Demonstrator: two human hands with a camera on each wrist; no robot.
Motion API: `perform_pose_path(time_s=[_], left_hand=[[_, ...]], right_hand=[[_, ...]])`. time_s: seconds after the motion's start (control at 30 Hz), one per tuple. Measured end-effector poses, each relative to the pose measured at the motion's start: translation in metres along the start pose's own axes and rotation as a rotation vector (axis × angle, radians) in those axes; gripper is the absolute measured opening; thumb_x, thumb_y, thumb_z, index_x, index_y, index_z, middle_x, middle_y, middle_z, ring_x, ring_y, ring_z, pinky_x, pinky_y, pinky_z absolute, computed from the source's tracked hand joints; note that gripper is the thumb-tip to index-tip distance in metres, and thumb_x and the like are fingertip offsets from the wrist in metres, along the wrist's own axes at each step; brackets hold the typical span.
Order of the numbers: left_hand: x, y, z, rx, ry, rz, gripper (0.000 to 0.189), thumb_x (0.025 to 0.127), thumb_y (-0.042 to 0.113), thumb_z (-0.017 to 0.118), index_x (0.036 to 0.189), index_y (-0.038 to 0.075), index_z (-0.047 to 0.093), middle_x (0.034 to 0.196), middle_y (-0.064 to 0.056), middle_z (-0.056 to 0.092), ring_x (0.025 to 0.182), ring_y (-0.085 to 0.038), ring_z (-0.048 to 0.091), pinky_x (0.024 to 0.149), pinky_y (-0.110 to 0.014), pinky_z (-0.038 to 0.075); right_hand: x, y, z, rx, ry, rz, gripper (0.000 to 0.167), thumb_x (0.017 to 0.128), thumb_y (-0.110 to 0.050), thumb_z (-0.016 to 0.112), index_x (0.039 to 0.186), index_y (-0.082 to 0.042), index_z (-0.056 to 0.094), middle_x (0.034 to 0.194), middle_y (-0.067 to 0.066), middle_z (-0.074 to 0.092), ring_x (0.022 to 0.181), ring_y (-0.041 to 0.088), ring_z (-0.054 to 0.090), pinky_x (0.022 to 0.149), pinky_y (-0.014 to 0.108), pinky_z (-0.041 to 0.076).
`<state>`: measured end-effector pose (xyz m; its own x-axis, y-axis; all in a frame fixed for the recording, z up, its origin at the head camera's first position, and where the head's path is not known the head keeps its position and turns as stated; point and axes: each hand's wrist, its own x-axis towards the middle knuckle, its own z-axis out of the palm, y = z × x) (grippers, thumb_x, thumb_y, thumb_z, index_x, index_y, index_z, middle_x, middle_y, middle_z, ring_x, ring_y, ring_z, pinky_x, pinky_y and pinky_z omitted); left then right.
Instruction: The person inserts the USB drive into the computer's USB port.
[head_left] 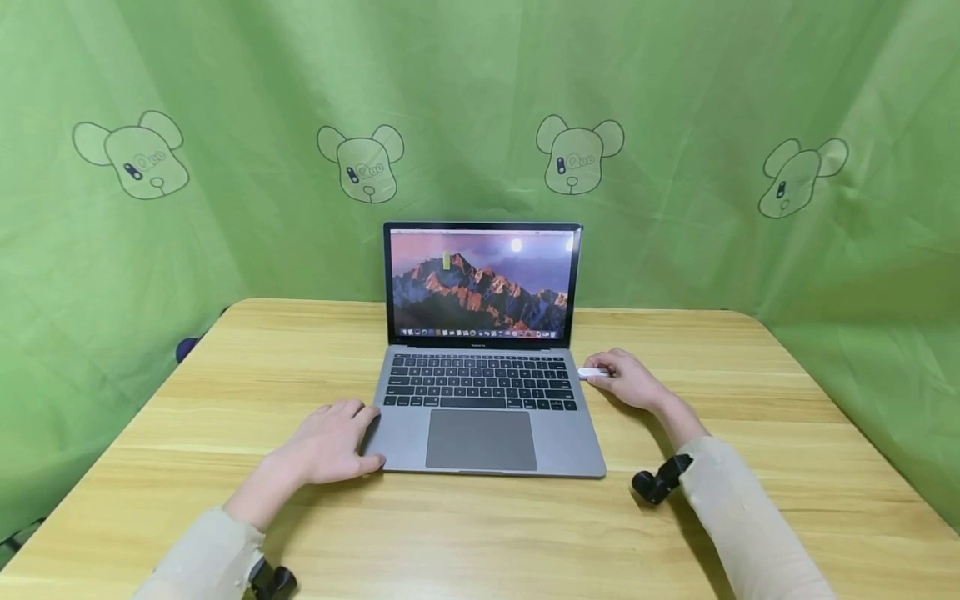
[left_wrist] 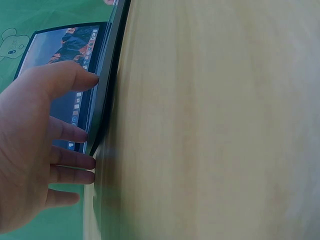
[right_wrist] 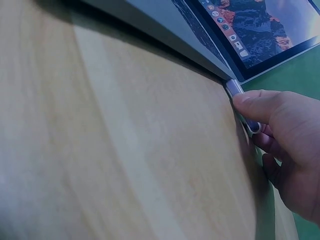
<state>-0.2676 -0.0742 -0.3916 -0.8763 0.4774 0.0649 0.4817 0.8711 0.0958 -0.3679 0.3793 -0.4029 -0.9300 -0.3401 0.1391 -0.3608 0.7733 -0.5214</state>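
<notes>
A grey laptop [head_left: 482, 437] stands unfolded on the table, its screen lit with a mountain picture. At its left front corner, my left hand [head_left: 335, 440] rests with the thumb at the corner and the fingers spread along the side edge; the left wrist view shows those fingers [left_wrist: 72, 175] nearly straight. On the other side my right hand [head_left: 626, 379] pinches a small white USB flash drive [head_left: 592, 373] between thumb and fingers. The drive's front end meets the laptop's right edge near the hinge, and its rounded rear end [right_wrist: 254, 127] shows below the thumb in the right wrist view.
The wooden table [head_left: 750, 400] extends around the laptop on all sides. Behind it hangs a green curtain [head_left: 480, 67] printed with bear faces. A small black camera [head_left: 660, 481] is strapped at the right wrist, another [head_left: 272, 581] at the left.
</notes>
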Motion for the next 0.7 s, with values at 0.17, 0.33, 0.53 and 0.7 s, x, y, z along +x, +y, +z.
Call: perform_pose_path(time_s=[0.17, 0.33, 0.53, 0.7], left_hand=[[-0.0002, -0.0005, -0.0001, -0.002, -0.001, -0.001, 0.071, 0.076, 0.049, 0.063, 0.127, 0.001, 0.051, 0.113, -0.013, 0.055, 0.104, -0.028, 0.052, 0.091, -0.048, 0.043], [-0.0001, 0.0002, -0.0005, -0.003, -0.001, 0.0, 0.072, 0.076, 0.049, 0.063, 0.128, 0.001, 0.05, 0.114, -0.013, 0.055, 0.104, -0.029, 0.052, 0.091, -0.048, 0.043], [-0.001, 0.0013, -0.0016, -0.009, 0.0, 0.01, 0.072, 0.077, 0.05, 0.062, 0.128, 0.0, 0.05, 0.114, -0.014, 0.055, 0.104, -0.029, 0.052, 0.091, -0.048, 0.043], [-0.0003, 0.0013, -0.0012, -0.009, 0.002, 0.008, 0.073, 0.077, 0.05, 0.062, 0.129, 0.0, 0.049, 0.116, -0.014, 0.055, 0.106, -0.03, 0.051, 0.092, -0.049, 0.042]], right_hand=[[0.0, 0.0005, 0.0024, 0.006, 0.01, 0.006, 0.014, 0.09, -0.008, 0.059, 0.102, -0.003, 0.064, 0.095, 0.012, 0.056, 0.088, 0.027, 0.049, 0.078, 0.043, 0.041], [-0.0001, 0.0005, 0.0015, 0.021, 0.015, 0.008, 0.015, 0.09, -0.008, 0.059, 0.102, -0.001, 0.064, 0.095, 0.013, 0.056, 0.088, 0.028, 0.048, 0.078, 0.043, 0.04], [-0.0026, 0.004, 0.0007, 0.047, 0.019, 0.043, 0.026, 0.088, -0.009, 0.061, 0.11, 0.005, 0.061, 0.102, 0.018, 0.056, 0.093, 0.03, 0.05, 0.083, 0.046, 0.042], [-0.0035, 0.0074, -0.0034, 0.073, 0.022, 0.078, 0.033, 0.086, -0.009, 0.064, 0.114, 0.007, 0.057, 0.103, 0.02, 0.055, 0.093, 0.031, 0.049, 0.083, 0.046, 0.041]])
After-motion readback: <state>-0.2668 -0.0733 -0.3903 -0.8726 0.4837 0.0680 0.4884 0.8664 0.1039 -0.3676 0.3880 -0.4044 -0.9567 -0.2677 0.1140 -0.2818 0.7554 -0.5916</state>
